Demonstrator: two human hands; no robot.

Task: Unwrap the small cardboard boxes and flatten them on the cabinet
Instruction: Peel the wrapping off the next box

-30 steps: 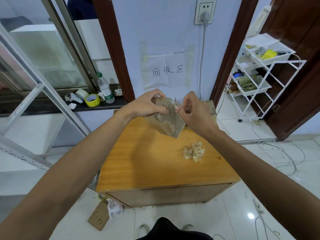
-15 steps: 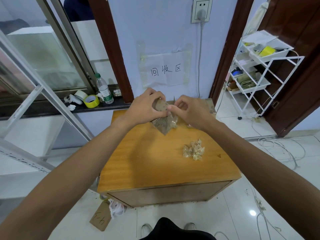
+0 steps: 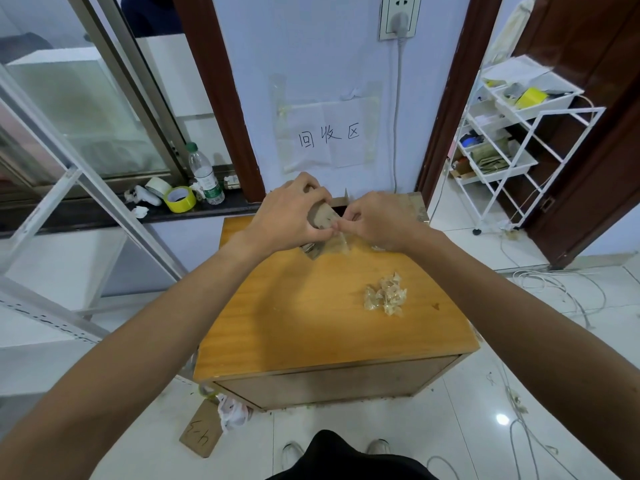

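Observation:
A small brown cardboard box (image 3: 320, 216) wrapped in clear tape is held above the far edge of the wooden cabinet (image 3: 311, 323). My left hand (image 3: 287, 216) grips it from the left, fingers curled round its top. My right hand (image 3: 375, 221) pinches a strip of clear tape (image 3: 337, 242) that hangs from the box's right side. Most of the box is hidden behind both hands. Behind them more cardboard (image 3: 414, 206) stands against the wall at the cabinet's back.
A crumpled wad of peeled tape (image 3: 385, 296) lies on the cabinet's right half. A windowsill at left holds a water bottle (image 3: 204, 174) and tape rolls (image 3: 179, 199). A white wire rack (image 3: 512, 133) stands at right. Cables trail on the floor at right.
Both hands have carried the box farther from me, toward the wall. The box has been turned, so less of it shows, and a tape strip now hangs from it.

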